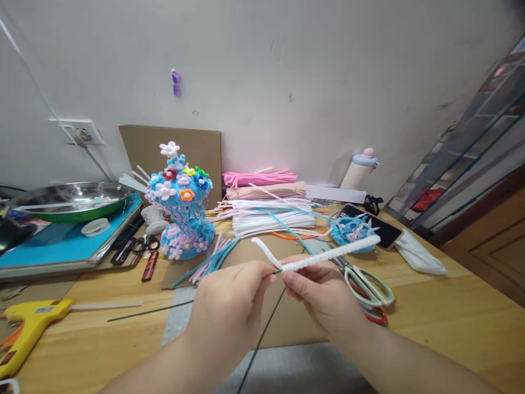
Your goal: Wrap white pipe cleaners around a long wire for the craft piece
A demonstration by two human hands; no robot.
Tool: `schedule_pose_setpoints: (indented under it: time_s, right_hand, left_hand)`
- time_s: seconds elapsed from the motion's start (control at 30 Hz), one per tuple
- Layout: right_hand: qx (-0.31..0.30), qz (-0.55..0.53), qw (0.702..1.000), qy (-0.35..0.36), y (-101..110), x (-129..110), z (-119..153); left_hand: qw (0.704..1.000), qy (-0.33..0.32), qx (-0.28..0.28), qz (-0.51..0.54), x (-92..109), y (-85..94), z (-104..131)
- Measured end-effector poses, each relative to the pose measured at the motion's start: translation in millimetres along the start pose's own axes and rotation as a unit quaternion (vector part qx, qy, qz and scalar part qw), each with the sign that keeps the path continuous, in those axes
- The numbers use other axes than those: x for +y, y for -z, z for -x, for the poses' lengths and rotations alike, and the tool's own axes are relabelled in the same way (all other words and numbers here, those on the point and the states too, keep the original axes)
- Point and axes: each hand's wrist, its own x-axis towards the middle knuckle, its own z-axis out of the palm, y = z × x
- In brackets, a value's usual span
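Note:
My right hand (pixel 324 290) pinches a white pipe cleaner (pixel 336 253) at its bend. One short arm of it points up and to the left, and a longer arm slants up to the right. My left hand (pixel 233 301) is closed around a thin dark wire (pixel 151 311), whose tip meets the white bend between the two hands. The wire's other end sticks out to the left. A second dark line (pixel 262 334), which looks like another wire, runs below and between my hands over a cardboard sheet (pixel 295 325).
Bundled pipe cleaners (pixel 273 216) lie at the back, beside a blue flowered pipe-cleaner piece (pixel 184 202). Scissors (pixel 369 284), a blue-and-pink pipe-cleaner clump (pixel 348 229) and a phone (pixel 383 229) are to the right. A yellow glue gun (pixel 35 320) and a steel bowl (pixel 110 192) are left.

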Motion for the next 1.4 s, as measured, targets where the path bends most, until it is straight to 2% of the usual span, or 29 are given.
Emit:
schedule_pose_setpoints:
  time_s: [0.1, 0.23, 0.37, 0.43, 0.5, 0.53, 0.6, 0.67, 0.73, 0.8, 0.9, 0.97, 1.07, 1.17, 1.27, 1.4]
  right_hand:
    - [-0.017, -0.014, 1.0, -0.002, 0, 1, 0]
    - [-0.044, -0.016, 0.999, 0.021, -1, -2, -1]
    - [-0.075, -0.021, 0.996, 0.039, 0, 0, -2]
    - [-0.09, -0.03, 0.995, 0.042, 1, 3, -2]
    - [-0.1, -0.041, 0.993, 0.039, 2, 6, -4]
    - [-0.104, -0.05, 0.993, 0.033, 2, 6, -5]
    - [-0.113, -0.08, 0.99, 0.012, 1, 5, -6]
    - [-0.122, -0.12, 0.985, -0.012, -1, 4, -6]
    - [-0.136, -0.141, 0.98, -0.031, -4, 2, -6]
    - [-0.147, -0.13, 0.98, -0.042, -6, 3, -5]
    - [-0.133, -0.091, 0.984, -0.068, -6, 6, -6]
    - [-0.117, -0.072, 0.987, -0.079, -5, 8, -7]
    - [-0.097, -0.033, 0.993, -0.06, -3, 10, -10]
    - [-0.103, 0.011, 0.994, -0.043, -2, 7, -11]
    - [-0.128, 0.063, 0.989, -0.041, -1, 0, -11]
    - [-0.162, 0.126, 0.979, -0.023, 3, -11, -13]
  left_hand:
    - [0.993, 0.068, -0.06, 0.071, -2, 3.2, -3]
    - [0.966, 0.149, -0.123, 0.173, -2, 6.1, -7]
    - [0.919, 0.227, -0.159, 0.281, -1, 5.2, -12]
    - [0.887, 0.249, -0.177, 0.345, -1, 4.3, -14]
    - [0.873, 0.254, -0.181, 0.375, -1, 3.2, -15]
    - [0.88, 0.245, -0.173, 0.368, -1, 2.5, -15]
    - [0.92, 0.202, -0.137, 0.306, -3, 0.9, -14]
    - [0.966, 0.134, -0.086, 0.201, -5, -1.0, -11]
    - [0.992, 0.06, -0.052, 0.101, -8, -3.1, -8]
    - [0.999, -0.014, -0.031, 0.012, -10, -5.8, -5]
    - [0.986, -0.122, 0.017, -0.109, -13, -10.8, -2]
    - [0.976, -0.153, 0.051, -0.147, -16, -14.1, -1]
    - [0.986, -0.111, 0.063, -0.106, -18, -16.8, -2]
    - [1.0, 0.001, 0.002, -0.016, -19, -15.1, -4]
    - [0.992, 0.079, -0.065, 0.071, -17, -10.4, -7]
    - [0.974, 0.125, -0.096, 0.16, -15, -4.2, -12]
